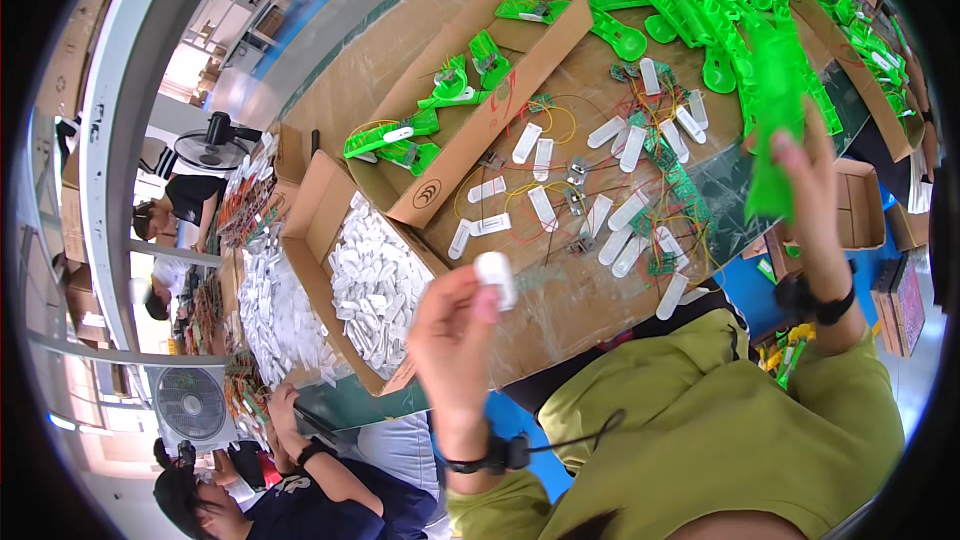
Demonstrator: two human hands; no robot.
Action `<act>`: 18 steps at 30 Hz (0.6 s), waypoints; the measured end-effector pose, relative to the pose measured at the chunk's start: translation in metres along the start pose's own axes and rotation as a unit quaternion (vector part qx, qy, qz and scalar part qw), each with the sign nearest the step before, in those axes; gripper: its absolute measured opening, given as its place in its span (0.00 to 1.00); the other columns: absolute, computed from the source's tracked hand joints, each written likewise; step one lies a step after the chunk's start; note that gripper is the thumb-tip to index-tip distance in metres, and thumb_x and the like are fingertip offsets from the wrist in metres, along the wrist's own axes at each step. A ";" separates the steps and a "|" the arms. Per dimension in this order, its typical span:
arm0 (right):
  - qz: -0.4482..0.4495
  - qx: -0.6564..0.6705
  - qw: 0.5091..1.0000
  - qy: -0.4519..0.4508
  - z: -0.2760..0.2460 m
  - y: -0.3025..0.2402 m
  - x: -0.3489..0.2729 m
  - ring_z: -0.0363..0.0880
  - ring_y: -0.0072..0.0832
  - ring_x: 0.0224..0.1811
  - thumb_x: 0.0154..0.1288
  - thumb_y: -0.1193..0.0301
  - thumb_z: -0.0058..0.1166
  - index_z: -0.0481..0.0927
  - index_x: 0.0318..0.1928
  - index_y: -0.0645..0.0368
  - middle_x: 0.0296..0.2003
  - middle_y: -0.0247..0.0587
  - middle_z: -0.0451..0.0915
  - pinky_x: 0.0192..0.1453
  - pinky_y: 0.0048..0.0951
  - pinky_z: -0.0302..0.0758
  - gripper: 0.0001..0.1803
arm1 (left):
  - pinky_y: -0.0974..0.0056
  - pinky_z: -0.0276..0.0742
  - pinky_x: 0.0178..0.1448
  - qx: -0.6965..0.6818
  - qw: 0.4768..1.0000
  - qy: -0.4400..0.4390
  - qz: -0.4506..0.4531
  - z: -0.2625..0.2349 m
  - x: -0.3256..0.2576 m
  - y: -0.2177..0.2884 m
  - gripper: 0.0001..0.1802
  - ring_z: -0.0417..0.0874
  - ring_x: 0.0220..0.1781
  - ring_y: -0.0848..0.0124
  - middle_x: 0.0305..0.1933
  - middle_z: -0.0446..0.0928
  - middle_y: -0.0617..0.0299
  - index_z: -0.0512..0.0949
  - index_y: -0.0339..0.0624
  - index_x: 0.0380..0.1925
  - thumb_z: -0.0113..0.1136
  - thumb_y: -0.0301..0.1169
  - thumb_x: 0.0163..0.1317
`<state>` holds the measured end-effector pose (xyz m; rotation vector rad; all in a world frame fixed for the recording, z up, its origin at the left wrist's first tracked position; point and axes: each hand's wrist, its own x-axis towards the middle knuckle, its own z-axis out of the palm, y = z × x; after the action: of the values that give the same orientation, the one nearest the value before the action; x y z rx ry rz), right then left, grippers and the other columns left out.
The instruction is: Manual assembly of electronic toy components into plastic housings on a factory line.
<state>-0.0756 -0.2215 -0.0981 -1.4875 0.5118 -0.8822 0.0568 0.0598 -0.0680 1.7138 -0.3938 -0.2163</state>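
Between the thumb and fingers of my left hand (452, 328) is a small white plastic cover (496, 280), lifted above the table's near edge. My right hand (812, 172) grips a long bright green plastic shell (772, 130), smeared by motion, at the right of the table. Below and between the hands lie several white oblong pieces (628, 210) wired with thin red and yellow leads to green circuit boards (682, 180). Left of my left hand, a cardboard box (318, 202) holds a heap of white plastic covers (378, 275).
A long cardboard tray (490, 110) holds green shells with parts in them. Loose green shells (690, 5) are piled at the far right, beside another filled tray (850, 60). A co-worker (290, 495) sits at the lower left, near more white pieces (275, 310).
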 end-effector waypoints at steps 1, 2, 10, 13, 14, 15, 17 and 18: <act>0.005 0.003 0.999 -0.048 0.017 -0.001 -0.017 0.71 0.27 0.42 0.58 0.68 0.48 0.54 0.58 0.65 0.46 0.44 0.68 0.45 0.25 0.68 0.30 | 0.72 0.71 0.42 -0.015 1.000 -0.023 0.000 0.014 -0.005 0.003 0.10 0.76 0.35 0.75 0.34 0.75 0.59 0.72 0.32 0.37 0.55 0.21 0.53; -0.057 -0.018 0.992 -0.109 0.032 -0.006 -0.029 0.71 0.27 0.42 0.59 0.67 0.45 0.53 0.58 0.65 0.47 0.45 0.67 0.46 0.25 0.68 0.30 | 0.72 0.71 0.42 -0.023 0.999 -0.023 0.007 0.029 -0.009 0.006 0.10 0.76 0.35 0.75 0.34 0.75 0.59 0.72 0.31 0.37 0.55 0.21 0.53; -0.010 0.048 0.960 -0.277 0.090 -0.013 -0.072 0.69 0.25 0.38 0.65 0.62 0.31 0.59 0.52 0.66 0.38 0.44 0.70 0.40 0.24 0.66 0.22 | 0.70 0.74 0.41 -0.072 0.995 0.012 0.064 0.068 -0.039 0.001 0.11 0.76 0.36 0.73 0.34 0.75 0.56 0.72 0.30 0.36 0.56 0.21 0.52; -0.022 0.055 0.971 -0.232 0.099 -0.012 -0.076 0.69 0.26 0.35 0.65 0.62 0.31 0.61 0.49 0.66 0.34 0.43 0.71 0.38 0.24 0.66 0.20 | 0.70 0.74 0.39 -0.059 0.993 0.022 0.102 0.070 -0.043 -0.007 0.10 0.77 0.34 0.73 0.33 0.76 0.56 0.73 0.30 0.36 0.56 0.21 0.52; -0.037 0.084 0.975 -0.202 0.101 -0.012 -0.076 0.69 0.26 0.33 0.65 0.62 0.30 0.62 0.49 0.66 0.33 0.43 0.71 0.37 0.25 0.66 0.20 | 0.70 0.74 0.39 -0.059 0.993 0.021 0.102 0.070 -0.043 -0.006 0.10 0.77 0.34 0.73 0.33 0.76 0.56 0.73 0.30 0.36 0.56 0.21 0.52; -0.037 0.083 0.975 -0.201 0.100 -0.011 -0.076 0.69 0.26 0.33 0.65 0.62 0.30 0.62 0.49 0.66 0.33 0.43 0.71 0.37 0.25 0.66 0.20 | 0.70 0.74 0.38 -0.033 0.994 0.034 0.100 0.071 -0.045 -0.005 0.10 0.77 0.33 0.73 0.32 0.76 0.56 0.73 0.30 0.35 0.56 0.21 0.51; -0.083 0.042 0.975 -0.204 0.099 -0.008 -0.075 0.69 0.26 0.32 0.65 0.63 0.30 0.63 0.48 0.66 0.32 0.43 0.71 0.36 0.25 0.66 0.19 | 0.70 0.74 0.37 -0.009 0.994 0.045 0.097 0.071 -0.047 -0.005 0.09 0.78 0.32 0.72 0.31 0.76 0.55 0.74 0.30 0.34 0.56 0.21 0.51; -0.083 0.043 0.975 -0.204 0.098 -0.010 -0.075 0.69 0.26 0.32 0.65 0.63 0.30 0.63 0.48 0.66 0.32 0.43 0.71 0.36 0.25 0.66 0.19 | 0.70 0.74 0.36 0.015 0.994 0.038 0.105 0.068 -0.047 -0.006 0.09 0.78 0.31 0.72 0.31 0.76 0.55 0.74 0.31 0.34 0.57 0.21 0.51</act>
<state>-0.0470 -0.1012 -0.0991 -1.5952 0.0463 -0.6894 -0.0104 0.0158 -0.0900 1.6906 -0.5187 0.0086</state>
